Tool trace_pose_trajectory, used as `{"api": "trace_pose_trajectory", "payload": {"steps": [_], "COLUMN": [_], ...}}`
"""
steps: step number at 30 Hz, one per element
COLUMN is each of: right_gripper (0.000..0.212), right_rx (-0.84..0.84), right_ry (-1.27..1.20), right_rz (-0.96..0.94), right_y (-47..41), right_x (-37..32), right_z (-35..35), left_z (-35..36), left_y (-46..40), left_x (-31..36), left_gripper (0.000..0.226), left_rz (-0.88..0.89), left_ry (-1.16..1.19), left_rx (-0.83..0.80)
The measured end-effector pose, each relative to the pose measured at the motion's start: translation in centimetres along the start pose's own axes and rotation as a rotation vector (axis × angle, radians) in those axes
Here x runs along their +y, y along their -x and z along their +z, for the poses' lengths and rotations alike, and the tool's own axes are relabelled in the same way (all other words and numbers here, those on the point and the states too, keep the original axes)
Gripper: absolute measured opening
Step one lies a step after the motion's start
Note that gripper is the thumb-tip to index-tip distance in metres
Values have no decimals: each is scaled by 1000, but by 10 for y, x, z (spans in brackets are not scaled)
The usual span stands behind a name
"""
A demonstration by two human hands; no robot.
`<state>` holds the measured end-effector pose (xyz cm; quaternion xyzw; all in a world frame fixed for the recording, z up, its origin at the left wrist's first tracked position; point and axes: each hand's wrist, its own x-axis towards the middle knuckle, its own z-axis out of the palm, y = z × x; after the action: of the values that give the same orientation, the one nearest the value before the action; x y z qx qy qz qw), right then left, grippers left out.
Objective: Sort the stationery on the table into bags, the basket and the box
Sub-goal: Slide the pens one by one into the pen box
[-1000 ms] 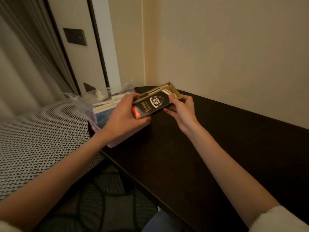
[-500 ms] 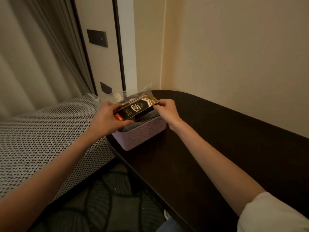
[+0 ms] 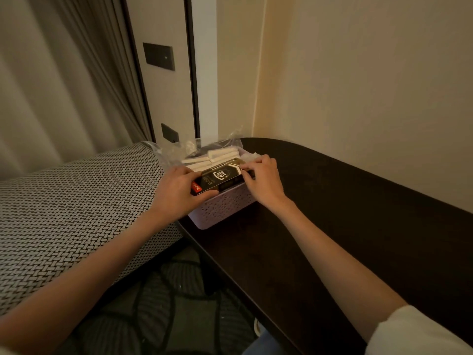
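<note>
Both hands on the black-and-gold pen box (image 3: 220, 176), held flat over the open top of the pink perforated basket (image 3: 222, 210).

Left hand (image 3: 176, 192): fingers curled round the near end of the pen box, the end with the red label; thumb along its near edge. Right hand (image 3: 263, 179): fingertips pinching the far end of the pen box, fingers bent, knuckles up.

Pen box lies between the two hands, slightly tilted, far end higher. Can't tell whether its underside touches the basket rim or what's inside.

Basket sits directly under both hands, at the rounded end of the dark table (image 3: 345, 226). Its near wall shows below the hands.

Beyond the left hand, inside or just behind the basket: clear plastic bag (image 3: 179, 149), crumpled, with flat white pieces (image 3: 220, 156) showing through. Can't tell what the white pieces are.

Left of the left hand: bed with woven black-and-white cover (image 3: 64, 213), edge close to the table end. Below the forearms: dark patterned floor (image 3: 158, 303).

Right wrist area bare; white sleeve (image 3: 409, 331) pushed up near the elbow.

Behind the hands: cream wall (image 3: 358, 85), curtain (image 3: 51, 85) off to the left, dark switch plate (image 3: 159, 56) on the panel between them.
</note>
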<state>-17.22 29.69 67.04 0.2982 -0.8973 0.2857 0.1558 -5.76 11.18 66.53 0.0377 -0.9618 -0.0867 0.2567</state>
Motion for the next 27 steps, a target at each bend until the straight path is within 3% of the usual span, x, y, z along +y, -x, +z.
{"api": "trace_pose_trajectory", "payload": {"steps": [4, 8, 11, 14, 18, 21, 24, 27], "right_gripper": [30, 28, 46, 57, 42, 44, 46, 33], "right_rx": [36, 191, 34, -179, -287, -294, -315, -247], "right_ry": [-5, -127, -349, -493, -381, -134, -39, 92], "right_rz": [-16, 261, 441, 397, 261, 154, 112, 95], "right_y": [3, 0, -12, -18, -16, -14, -13, -12], "right_x": [5, 22, 35, 43, 51, 61, 70, 81], "right_z": [-6, -9, -14, -19, -22, -24, -28, -32], "left_z": [1, 4, 13, 25, 36, 40, 39, 40], "left_y": [8, 27, 35, 29, 20, 14, 1, -19], "left_x": [3, 17, 25, 19, 17, 17, 13, 14], "left_gripper": [87, 83, 111, 100, 100, 101, 107, 118], "left_rz": [-62, -293, -472, -523, -521, -517, -505, -485], "left_ry": [12, 218, 326, 510, 576, 580, 636, 674], "left_rx": [39, 286, 119, 14, 31, 58, -4, -89]}}
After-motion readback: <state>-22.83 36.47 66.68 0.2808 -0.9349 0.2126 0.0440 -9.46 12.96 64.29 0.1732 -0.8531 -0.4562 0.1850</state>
